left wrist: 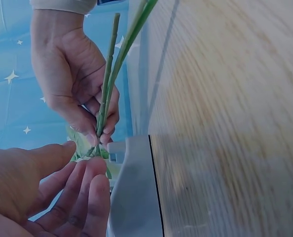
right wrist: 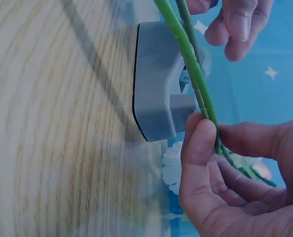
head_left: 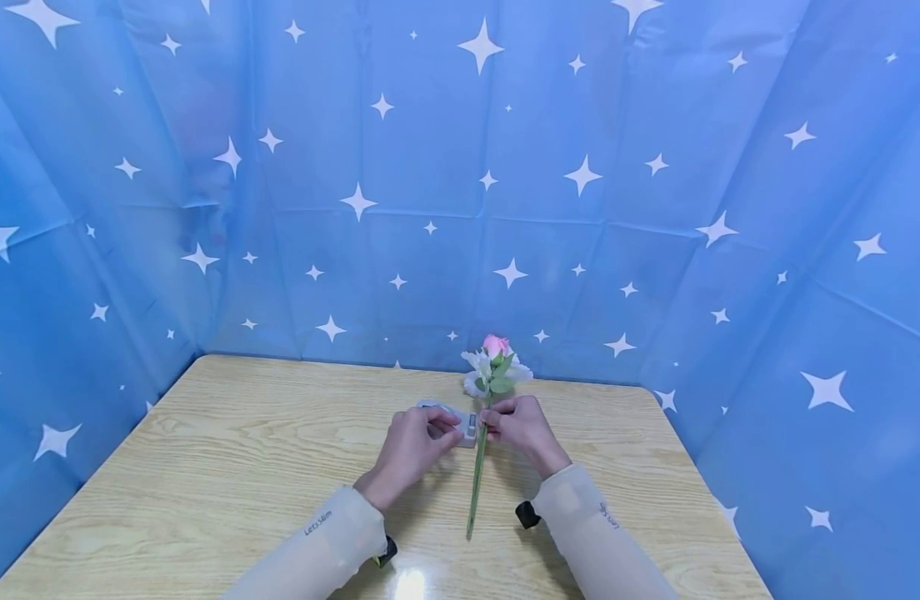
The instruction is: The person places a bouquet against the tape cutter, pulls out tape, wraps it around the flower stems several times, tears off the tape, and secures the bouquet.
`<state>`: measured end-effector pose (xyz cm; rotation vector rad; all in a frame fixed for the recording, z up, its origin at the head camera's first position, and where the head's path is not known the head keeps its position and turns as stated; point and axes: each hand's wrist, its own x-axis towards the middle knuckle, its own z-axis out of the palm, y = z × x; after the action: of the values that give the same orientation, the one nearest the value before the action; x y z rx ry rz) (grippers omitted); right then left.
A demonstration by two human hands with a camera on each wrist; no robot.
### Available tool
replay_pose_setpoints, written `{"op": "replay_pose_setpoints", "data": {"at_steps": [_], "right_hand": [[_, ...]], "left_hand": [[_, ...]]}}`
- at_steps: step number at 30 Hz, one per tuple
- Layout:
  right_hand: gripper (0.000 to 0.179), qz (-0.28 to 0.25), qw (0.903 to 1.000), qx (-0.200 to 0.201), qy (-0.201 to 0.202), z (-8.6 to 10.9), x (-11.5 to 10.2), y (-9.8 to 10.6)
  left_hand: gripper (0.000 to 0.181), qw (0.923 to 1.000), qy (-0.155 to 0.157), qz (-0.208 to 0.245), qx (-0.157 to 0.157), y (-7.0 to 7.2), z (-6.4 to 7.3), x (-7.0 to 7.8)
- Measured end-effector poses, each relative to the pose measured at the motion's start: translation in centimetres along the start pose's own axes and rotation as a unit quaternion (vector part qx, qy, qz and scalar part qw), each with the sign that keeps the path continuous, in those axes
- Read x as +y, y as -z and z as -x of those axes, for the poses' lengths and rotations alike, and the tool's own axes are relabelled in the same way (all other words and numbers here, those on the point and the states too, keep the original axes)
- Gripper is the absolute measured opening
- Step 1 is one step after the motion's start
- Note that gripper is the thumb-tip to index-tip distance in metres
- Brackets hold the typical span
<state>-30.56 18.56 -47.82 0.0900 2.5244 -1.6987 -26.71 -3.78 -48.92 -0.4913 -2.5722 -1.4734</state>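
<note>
My right hand [head_left: 522, 427] pinches the green stems [right wrist: 191, 59] of two flowers between thumb and fingers, just below the blooms. A pink rose [head_left: 495, 345] and a white flower [head_left: 475, 371] top the stems, which slant down toward the front of the table. My left hand [head_left: 415, 442] is just left of the stems, its thumb apart from loosely bent fingers and nothing seen between them. In the left wrist view its fingertips [left wrist: 99, 190] come close to the stems. A light grey device [right wrist: 153, 81] with a small raised block sits on the table behind the hands.
The wooden table [head_left: 265, 450] carries the grey device near its back middle. A blue curtain [head_left: 422, 167] with white stars stands behind the table and along both sides. Each wrist has a small black camera [head_left: 527, 514] below its pale sleeve.
</note>
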Motion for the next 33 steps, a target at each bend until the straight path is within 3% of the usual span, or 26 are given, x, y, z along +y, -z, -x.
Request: {"op": "replay_pose_setpoints", "data": {"at_steps": [8, 12, 15, 20, 28, 33], "right_hand": [[0.020, -0.004, 0.9999, -0.002, -0.010, 0.0, 0.2, 0.0], [0.020, -0.004, 0.9999, -0.001, -0.013, 0.0, 0.4, -0.1], [0.019, -0.005, 0.9999, -0.002, -0.013, 0.0, 0.6, -0.2], [0.018, -0.013, 0.9997, -0.006, -0.018, -0.1, 0.8, -0.3], [0.015, -0.008, 0.9995, -0.011, -0.027, -0.3, 1.1, -0.6], [0.015, -0.007, 0.9995, -0.016, -0.028, -0.5, 1.1, -0.7]], "left_hand": [[0.013, 0.9978, -0.025, -0.036, 0.049, 0.1, -0.4, -0.2], [0.022, 0.9931, -0.043, -0.078, 0.077, 0.2, -0.6, -0.3], [0.028, 0.9894, -0.038, -0.110, 0.087, 0.2, -0.6, -0.4], [0.035, 0.9870, -0.017, -0.137, 0.083, 0.2, -0.8, -0.7], [0.047, 0.9885, 0.020, -0.140, 0.055, 0.4, -1.4, -1.4], [0.049, 0.9865, 0.026, -0.153, 0.050, 0.5, -1.9, -1.9]]}}
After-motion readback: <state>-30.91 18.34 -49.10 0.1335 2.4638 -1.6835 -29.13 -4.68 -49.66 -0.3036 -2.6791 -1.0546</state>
